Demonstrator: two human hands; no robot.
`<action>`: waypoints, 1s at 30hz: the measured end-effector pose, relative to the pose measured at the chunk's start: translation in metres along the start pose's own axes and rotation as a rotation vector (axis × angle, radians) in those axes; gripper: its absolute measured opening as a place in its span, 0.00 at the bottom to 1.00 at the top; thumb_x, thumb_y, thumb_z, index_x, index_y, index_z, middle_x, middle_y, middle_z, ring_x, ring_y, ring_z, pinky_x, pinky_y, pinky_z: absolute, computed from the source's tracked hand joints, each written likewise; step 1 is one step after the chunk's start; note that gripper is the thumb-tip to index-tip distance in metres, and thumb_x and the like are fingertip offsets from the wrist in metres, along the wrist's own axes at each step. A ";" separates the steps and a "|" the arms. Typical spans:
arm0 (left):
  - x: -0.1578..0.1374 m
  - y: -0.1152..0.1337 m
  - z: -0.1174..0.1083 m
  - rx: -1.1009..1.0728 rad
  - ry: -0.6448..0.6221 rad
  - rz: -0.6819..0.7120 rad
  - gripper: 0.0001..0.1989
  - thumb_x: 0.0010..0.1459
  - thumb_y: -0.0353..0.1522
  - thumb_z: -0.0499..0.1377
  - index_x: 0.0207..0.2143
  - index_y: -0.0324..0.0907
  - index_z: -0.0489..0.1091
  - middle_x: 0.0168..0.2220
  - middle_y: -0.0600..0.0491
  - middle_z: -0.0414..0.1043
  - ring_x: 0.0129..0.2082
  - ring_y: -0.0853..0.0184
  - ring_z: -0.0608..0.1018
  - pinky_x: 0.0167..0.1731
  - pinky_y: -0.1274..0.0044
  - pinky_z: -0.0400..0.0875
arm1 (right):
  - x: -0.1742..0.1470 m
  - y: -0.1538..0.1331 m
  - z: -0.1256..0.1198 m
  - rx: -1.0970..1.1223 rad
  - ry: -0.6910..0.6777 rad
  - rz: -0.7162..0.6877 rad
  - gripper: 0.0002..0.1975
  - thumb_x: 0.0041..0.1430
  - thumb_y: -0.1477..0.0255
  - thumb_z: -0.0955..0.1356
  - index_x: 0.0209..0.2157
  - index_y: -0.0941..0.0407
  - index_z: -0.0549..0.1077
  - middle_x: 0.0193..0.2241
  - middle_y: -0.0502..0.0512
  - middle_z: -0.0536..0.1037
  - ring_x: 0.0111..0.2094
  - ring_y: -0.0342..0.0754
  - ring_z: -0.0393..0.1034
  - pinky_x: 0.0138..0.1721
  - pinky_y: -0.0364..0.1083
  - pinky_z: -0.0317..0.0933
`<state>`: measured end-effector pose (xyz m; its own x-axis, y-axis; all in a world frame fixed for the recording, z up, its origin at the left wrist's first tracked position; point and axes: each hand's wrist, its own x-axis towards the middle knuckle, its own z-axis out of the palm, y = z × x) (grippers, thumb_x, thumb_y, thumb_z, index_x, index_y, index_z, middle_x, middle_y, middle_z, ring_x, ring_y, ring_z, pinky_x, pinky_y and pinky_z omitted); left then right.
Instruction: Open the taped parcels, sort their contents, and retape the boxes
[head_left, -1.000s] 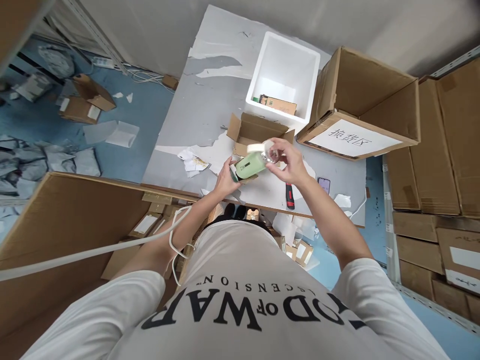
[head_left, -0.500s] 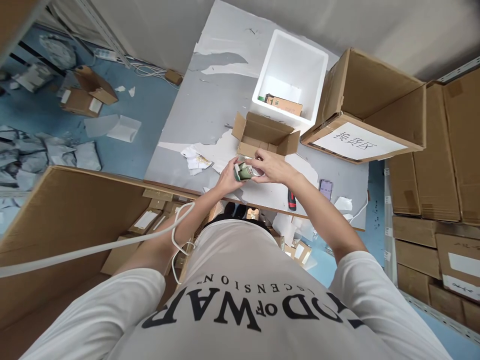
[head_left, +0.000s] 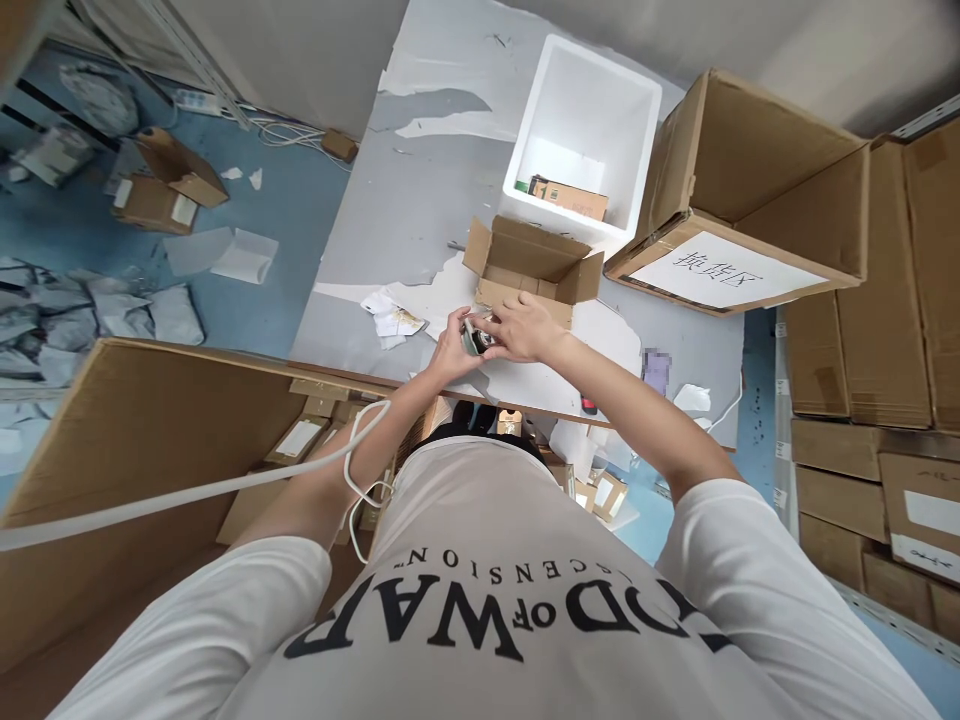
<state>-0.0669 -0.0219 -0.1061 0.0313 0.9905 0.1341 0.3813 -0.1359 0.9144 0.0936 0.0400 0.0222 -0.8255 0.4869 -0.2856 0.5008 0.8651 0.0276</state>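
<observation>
Over the table's front edge, my left hand (head_left: 451,350) is wrapped round a small green-and-white box (head_left: 470,338) whose open end shows a dark inside. My right hand (head_left: 523,328) meets it from the right, fingers bent over the opening. What lies between those fingertips is mostly hidden. Just behind both hands stands an open brown cardboard box (head_left: 529,265) with its flaps spread. Crumpled white paper (head_left: 391,317) lies left of my left hand. A red-and-black tool (head_left: 589,406) is partly covered by my right forearm.
A white foam box (head_left: 583,130) with a small carton inside stands at the back. To its right is a large open cardboard box (head_left: 750,210) with a handwritten label. A phone (head_left: 656,372) lies right of my forearm. A white cable (head_left: 225,487) crosses my left arm.
The green cylinder seen at the box's opening no longer shows. My right hand has shifted slightly left, its fingers now over the opening. The view has shifted a little.
</observation>
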 end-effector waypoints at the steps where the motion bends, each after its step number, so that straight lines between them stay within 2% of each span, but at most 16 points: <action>1: 0.000 -0.003 0.001 -0.036 0.001 0.020 0.48 0.40 0.41 0.71 0.58 0.43 0.48 0.56 0.40 0.67 0.55 0.56 0.73 0.53 0.64 0.69 | -0.001 -0.006 0.002 0.002 0.001 0.045 0.33 0.62 0.48 0.57 0.61 0.53 0.62 0.48 0.67 0.72 0.48 0.61 0.60 0.48 0.57 0.48; 4: -0.001 -0.011 0.005 -0.122 -0.018 0.079 0.47 0.38 0.43 0.72 0.55 0.45 0.48 0.60 0.36 0.62 0.57 0.55 0.71 0.54 0.63 0.68 | -0.002 -0.020 0.008 0.049 -0.045 0.171 0.35 0.62 0.47 0.54 0.59 0.55 0.65 0.51 0.69 0.69 0.50 0.63 0.58 0.49 0.59 0.47; 7: -0.001 -0.014 0.004 -0.111 -0.023 0.085 0.46 0.37 0.44 0.72 0.52 0.46 0.48 0.62 0.35 0.59 0.58 0.54 0.70 0.55 0.62 0.68 | -0.006 -0.022 0.016 0.120 -0.020 0.188 0.37 0.61 0.45 0.55 0.59 0.57 0.64 0.54 0.72 0.65 0.52 0.64 0.56 0.50 0.60 0.48; 12: -0.001 -0.006 -0.004 0.070 -0.023 0.148 0.33 0.46 0.42 0.68 0.49 0.44 0.55 0.61 0.37 0.60 0.62 0.55 0.66 0.57 0.62 0.64 | -0.023 -0.003 0.040 0.395 0.191 0.100 0.33 0.63 0.50 0.56 0.62 0.55 0.59 0.57 0.70 0.61 0.53 0.62 0.59 0.51 0.59 0.56; 15: 0.000 -0.001 -0.006 0.146 -0.031 0.184 0.25 0.50 0.39 0.66 0.46 0.44 0.59 0.60 0.38 0.62 0.62 0.58 0.65 0.58 0.63 0.63 | -0.027 0.002 0.058 0.634 0.394 0.164 0.31 0.64 0.53 0.57 0.62 0.56 0.56 0.59 0.69 0.58 0.53 0.58 0.62 0.51 0.58 0.59; 17: 0.001 0.003 -0.007 0.173 -0.045 0.169 0.24 0.51 0.39 0.65 0.46 0.43 0.59 0.59 0.39 0.62 0.62 0.58 0.66 0.58 0.64 0.63 | -0.024 0.001 0.066 0.732 0.469 0.216 0.29 0.64 0.55 0.59 0.61 0.56 0.57 0.57 0.69 0.61 0.52 0.57 0.64 0.52 0.58 0.60; 20: 0.002 0.005 -0.007 0.187 -0.077 0.156 0.23 0.51 0.39 0.64 0.46 0.43 0.60 0.59 0.39 0.63 0.62 0.58 0.65 0.58 0.63 0.63 | -0.013 -0.002 0.069 0.727 0.418 0.190 0.21 0.66 0.61 0.60 0.56 0.56 0.65 0.51 0.65 0.69 0.52 0.57 0.63 0.54 0.59 0.57; 22: 0.003 0.005 -0.007 0.177 -0.092 0.172 0.24 0.51 0.39 0.64 0.46 0.43 0.59 0.59 0.40 0.63 0.62 0.58 0.65 0.58 0.63 0.63 | -0.003 -0.004 0.067 0.673 0.393 0.226 0.19 0.66 0.66 0.59 0.55 0.56 0.67 0.49 0.65 0.72 0.52 0.57 0.62 0.54 0.59 0.57; 25: 0.002 0.001 -0.006 0.164 -0.086 0.141 0.28 0.49 0.39 0.65 0.48 0.43 0.57 0.58 0.40 0.64 0.59 0.58 0.69 0.56 0.64 0.66 | 0.007 -0.005 0.068 0.572 0.417 0.269 0.19 0.66 0.71 0.58 0.56 0.55 0.66 0.55 0.65 0.68 0.56 0.57 0.59 0.56 0.60 0.55; 28: 0.002 -0.004 -0.006 0.130 -0.075 0.071 0.32 0.47 0.39 0.67 0.50 0.43 0.54 0.55 0.40 0.65 0.56 0.58 0.71 0.54 0.64 0.68 | 0.008 -0.003 0.074 0.501 0.371 0.102 0.18 0.67 0.72 0.56 0.53 0.54 0.69 0.60 0.63 0.63 0.62 0.55 0.54 0.61 0.61 0.49; 30: 0.003 -0.006 -0.009 0.058 -0.086 0.062 0.35 0.46 0.39 0.68 0.50 0.43 0.52 0.55 0.40 0.65 0.56 0.58 0.72 0.54 0.64 0.69 | 0.005 0.000 0.078 0.489 0.338 0.007 0.18 0.67 0.68 0.57 0.53 0.56 0.69 0.62 0.65 0.60 0.64 0.56 0.52 0.61 0.63 0.47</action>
<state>-0.0769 -0.0182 -0.1079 0.1343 0.9789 0.1543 0.4288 -0.1978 0.8815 0.1101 0.0327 -0.0542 -0.8185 0.5734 0.0363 0.5023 0.7448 -0.4393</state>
